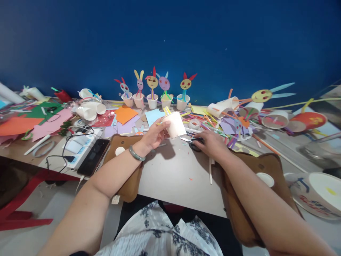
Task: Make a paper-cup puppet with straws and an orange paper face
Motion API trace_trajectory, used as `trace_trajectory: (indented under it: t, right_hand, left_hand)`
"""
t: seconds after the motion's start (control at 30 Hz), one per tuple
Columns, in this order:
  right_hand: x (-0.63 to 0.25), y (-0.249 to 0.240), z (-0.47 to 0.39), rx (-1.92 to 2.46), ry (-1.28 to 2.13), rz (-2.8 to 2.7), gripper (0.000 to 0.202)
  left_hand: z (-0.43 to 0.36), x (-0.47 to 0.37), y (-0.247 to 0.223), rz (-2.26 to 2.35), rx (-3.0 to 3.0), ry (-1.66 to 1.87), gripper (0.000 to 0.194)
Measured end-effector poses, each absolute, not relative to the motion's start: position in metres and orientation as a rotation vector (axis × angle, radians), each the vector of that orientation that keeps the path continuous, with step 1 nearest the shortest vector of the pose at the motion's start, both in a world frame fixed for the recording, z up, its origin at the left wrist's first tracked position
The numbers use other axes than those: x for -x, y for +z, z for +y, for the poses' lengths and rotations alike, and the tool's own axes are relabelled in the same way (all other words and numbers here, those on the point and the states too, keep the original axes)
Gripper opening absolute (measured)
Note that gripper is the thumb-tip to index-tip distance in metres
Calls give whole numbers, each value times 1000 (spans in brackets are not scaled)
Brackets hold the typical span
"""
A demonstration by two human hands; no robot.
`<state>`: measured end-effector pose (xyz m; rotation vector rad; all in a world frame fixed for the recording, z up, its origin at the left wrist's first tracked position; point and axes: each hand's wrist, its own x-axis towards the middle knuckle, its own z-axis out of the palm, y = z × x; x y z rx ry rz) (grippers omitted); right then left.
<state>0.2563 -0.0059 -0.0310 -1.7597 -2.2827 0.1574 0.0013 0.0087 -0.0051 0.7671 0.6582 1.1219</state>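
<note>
My left hand point(156, 134) grips a white paper cup point(176, 126), tilted and raised over the table, with something yellow sticking up at its left rim. A grey bangle sits on that wrist. My right hand point(212, 143) is closed at the black handle of a pair of scissors point(195, 145), just right of the cup, low over the table. The blades point left toward the cup. Part of the handle is hidden under the fingers. A thin white stick point(210, 172) lies below the right hand.
Several cups with paper rabbit faces, among them a yellow-faced one point(185, 84), stand along the blue wall. Coloured paper, including an orange sheet point(126, 114), and pipe cleaners litter the back. A phone point(93, 156) and power strip point(81, 149) lie left; a large tub point(314, 195) stands right.
</note>
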Motion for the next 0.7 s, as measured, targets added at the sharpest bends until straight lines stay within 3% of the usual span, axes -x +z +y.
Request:
trace_trajectory:
  t: [0.23, 0.7]
  right_hand:
    - [-251, -26, -12, 1753, 53, -2439, 19]
    - [-241, -9, -19, 2198, 174, -2460, 14]
  left_hand:
    - [7, -1, -1, 648, -632, 1119, 48]
    - [5, 0, 13, 701, -451, 1174, 26]
